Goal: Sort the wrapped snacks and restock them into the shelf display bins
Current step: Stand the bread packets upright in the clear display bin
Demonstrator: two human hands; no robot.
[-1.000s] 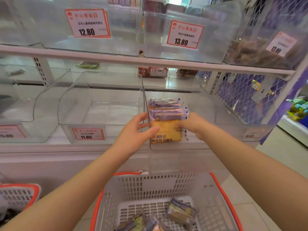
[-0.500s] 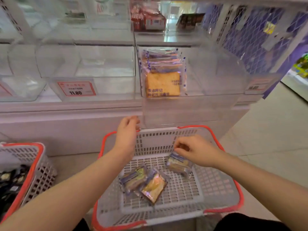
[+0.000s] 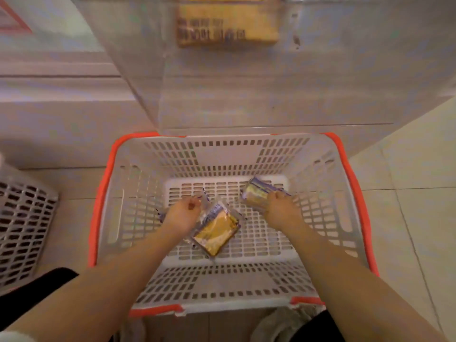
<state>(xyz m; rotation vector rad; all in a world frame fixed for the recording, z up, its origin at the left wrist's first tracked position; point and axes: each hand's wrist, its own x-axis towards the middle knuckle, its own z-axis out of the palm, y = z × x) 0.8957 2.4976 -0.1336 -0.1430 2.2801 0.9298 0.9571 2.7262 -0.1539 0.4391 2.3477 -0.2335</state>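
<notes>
A white basket with an orange rim (image 3: 103, 193) stands on the floor below the shelf. Three wrapped bread snacks lie in it. My right hand (image 3: 281, 211) curls round one snack (image 3: 254, 193) at the far right of the basket's floor. My left hand (image 3: 181, 214) lies over a second snack, mostly hidden, and its fingers pinch the wrapper's edge (image 3: 203, 197). A third yellow snack (image 3: 216, 232) lies between my hands. Above, the clear display bin (image 3: 246, 95) holds stacked snacks (image 3: 227, 23) of the same kind.
A second white slotted basket (image 3: 24, 230) stands on the floor at the left. The white shelf base (image 3: 61, 119) rises behind both baskets. Pale floor tiles (image 3: 407, 193) lie to the right.
The view has tilted down to the basket. Both hands have dropped from the display bin into the basket, and each has taken hold of a snack.
</notes>
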